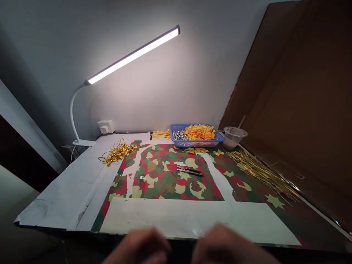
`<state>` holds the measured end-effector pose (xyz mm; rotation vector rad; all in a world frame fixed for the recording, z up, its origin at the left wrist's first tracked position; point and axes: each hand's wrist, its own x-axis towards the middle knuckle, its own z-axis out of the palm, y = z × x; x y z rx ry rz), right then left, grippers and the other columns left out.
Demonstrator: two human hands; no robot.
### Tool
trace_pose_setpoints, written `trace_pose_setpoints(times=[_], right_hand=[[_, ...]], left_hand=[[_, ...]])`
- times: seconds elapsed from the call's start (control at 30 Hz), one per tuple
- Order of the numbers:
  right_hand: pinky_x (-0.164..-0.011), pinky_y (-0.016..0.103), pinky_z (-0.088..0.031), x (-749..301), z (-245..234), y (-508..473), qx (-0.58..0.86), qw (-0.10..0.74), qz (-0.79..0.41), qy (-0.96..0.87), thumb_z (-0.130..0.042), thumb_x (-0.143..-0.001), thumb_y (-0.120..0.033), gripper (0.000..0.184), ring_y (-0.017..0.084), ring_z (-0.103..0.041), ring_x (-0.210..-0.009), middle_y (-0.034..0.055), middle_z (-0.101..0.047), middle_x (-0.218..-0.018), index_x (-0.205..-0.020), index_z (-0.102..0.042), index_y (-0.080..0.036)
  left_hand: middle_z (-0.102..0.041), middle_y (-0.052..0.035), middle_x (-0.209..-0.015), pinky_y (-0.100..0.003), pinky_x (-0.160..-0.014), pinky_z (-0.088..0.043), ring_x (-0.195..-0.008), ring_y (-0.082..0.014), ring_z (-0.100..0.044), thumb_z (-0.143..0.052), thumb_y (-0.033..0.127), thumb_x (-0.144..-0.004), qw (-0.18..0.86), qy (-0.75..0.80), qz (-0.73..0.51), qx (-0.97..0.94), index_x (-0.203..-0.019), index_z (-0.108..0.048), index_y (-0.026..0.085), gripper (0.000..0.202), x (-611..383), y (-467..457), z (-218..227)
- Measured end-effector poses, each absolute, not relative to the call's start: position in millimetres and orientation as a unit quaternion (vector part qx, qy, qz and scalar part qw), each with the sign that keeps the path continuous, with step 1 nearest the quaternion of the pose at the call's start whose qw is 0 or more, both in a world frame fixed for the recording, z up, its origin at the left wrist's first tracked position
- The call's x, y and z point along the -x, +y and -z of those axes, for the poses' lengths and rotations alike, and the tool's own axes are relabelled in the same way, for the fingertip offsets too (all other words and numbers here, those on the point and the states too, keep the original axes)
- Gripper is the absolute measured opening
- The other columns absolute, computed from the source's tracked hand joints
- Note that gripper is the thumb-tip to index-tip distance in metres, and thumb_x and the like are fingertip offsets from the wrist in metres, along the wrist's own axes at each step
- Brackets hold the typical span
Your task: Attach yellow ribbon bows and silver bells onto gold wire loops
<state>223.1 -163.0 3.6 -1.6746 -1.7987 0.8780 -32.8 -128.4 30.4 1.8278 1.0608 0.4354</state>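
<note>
Cream strip (192, 218) of smooth sheeting along the table's near edge, partly hidden at the bottom of the view by two bare hands. Left hand (140, 245) blurred, fingers bent inward; right hand (221, 245) equally blurred and curled, near the left with a dark gap between. Cannot tell, through the blur, about any contents of either grip.

Beyond the strip, well ahead of both hands, red-and-green patterned table cover (158, 189) with pale stars and circles. Near its middle, dark-handled thread snips (194, 171) lying flat, tips to the left, and just beside them a thin looped cord (171, 171).

Farther left, tangled pile of gold ribbon bows (118, 152) with wiry loops, partly on white sheeting (66, 187). On the right, long loose bundle of gold ties (261, 176), spread toward the near corner.

At the back, blue plastic basket (198, 145) with silver beads or bells (180, 136) in its left part and orange-yellow bows (202, 131) heaped to the right; more yellow bows (161, 134) just left of it. To its right, clear plastic tub (235, 137), contents unclear.

Outermost, lit white bar lamp (134, 55) on a bent neck, pale wall (206, 73) behind, and tall brown cardboard panel (291, 91) along the right side.
</note>
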Motion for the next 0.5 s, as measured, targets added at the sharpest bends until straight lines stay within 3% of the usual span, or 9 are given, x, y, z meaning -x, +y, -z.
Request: trace_pose_setpoints(times=[0.07, 0.1, 0.17, 0.23, 0.33, 0.4, 0.5], right_hand=[[-0.067, 0.025, -0.049, -227, -28, -117, 0.571, 0.259, -0.327, -0.707, -0.057, -0.085, -0.038, 0.015, 0.015, -0.061, -0.073, -0.0006, -0.066, -0.084, -0.089, -0.066, -0.028], [-0.066, 0.026, -0.048, -228, -38, -93, 0.546, 0.272, -0.297, -0.735, -0.053, -0.087, -0.036, 0.017, 0.014, -0.061, -0.070, -0.0002, -0.066, -0.079, -0.089, -0.066, -0.025], [-0.069, 0.027, -0.046, -229, -49, -48, 0.546, 0.316, -0.226, -0.742, -0.049, -0.089, -0.028, 0.017, 0.015, -0.060, -0.074, 0.0028, -0.065, -0.087, -0.094, -0.063, -0.021], [-0.069, 0.028, -0.046, -229, -47, -15, 0.549, 0.318, -0.209, -0.744, -0.054, -0.083, -0.020, 0.013, 0.016, -0.060, -0.077, 0.0057, -0.064, -0.092, -0.093, -0.062, -0.018], [-0.066, 0.028, -0.046, -230, -28, 7, 0.546, 0.308, -0.206, -0.752, -0.058, -0.079, -0.017, 0.006, 0.017, -0.059, -0.073, 0.0059, -0.062, -0.086, -0.084, -0.061, -0.016], [-0.070, 0.028, -0.046, -230, -15, 9, 0.535, 0.311, -0.202, -0.759, -0.059, -0.079, -0.018, 0.003, 0.017, -0.059, -0.078, 0.0055, -0.060, -0.086, -0.081, -0.061, -0.016], [-0.072, 0.028, -0.046, -227, -4, 9, 0.526, 0.322, -0.195, -0.763, -0.061, -0.080, -0.022, 0.005, 0.017, -0.058, -0.082, 0.0049, -0.058, -0.087, -0.079, -0.060, -0.017]], left_hand=[[-0.065, -0.0023, -0.094, -0.032, -0.078, -0.049, -0.087, -0.0186, -0.059, -0.054, 0.037, -0.085, 0.434, 0.433, -0.203, -0.764, -0.094, -0.064, 0.024, 0.019, 14, -87, -50], [-0.065, -0.0020, -0.088, -0.030, -0.075, -0.048, -0.083, -0.0183, -0.060, -0.051, 0.037, -0.085, 0.358, 0.455, -0.238, -0.780, -0.091, -0.063, 0.023, 0.020, 3, -63, -58], [-0.065, -0.0051, -0.088, -0.030, -0.071, -0.047, -0.080, -0.0191, -0.060, -0.045, 0.034, -0.084, 0.266, 0.499, -0.270, -0.780, -0.088, -0.062, 0.018, 0.023, -19, -19, -68], [-0.066, -0.0069, -0.086, -0.031, -0.071, -0.045, -0.081, -0.0212, -0.059, -0.049, 0.032, -0.079, 0.245, 0.507, -0.265, -0.783, -0.079, -0.062, 0.017, 0.020, -34, 18, -70], [-0.062, -0.0021, -0.061, -0.028, -0.060, -0.044, -0.065, -0.0199, -0.059, -0.059, 0.034, -0.069, 0.252, 0.496, -0.215, -0.803, -0.058, -0.059, 0.018, 0.019, -39, 50, -61], [-0.061, 0.0000, -0.056, -0.026, -0.055, -0.043, -0.059, -0.0182, -0.058, -0.060, 0.036, -0.067, 0.261, 0.473, -0.192, -0.820, -0.056, -0.059, 0.019, 0.020, -36, 59, -53], [-0.065, -0.0008, -0.064, -0.025, -0.057, -0.045, -0.064, -0.0177, -0.060, -0.057, 0.037, -0.070, 0.263, 0.429, -0.193, -0.842, -0.063, -0.061, 0.018, 0.021, -30, 63, -44]])
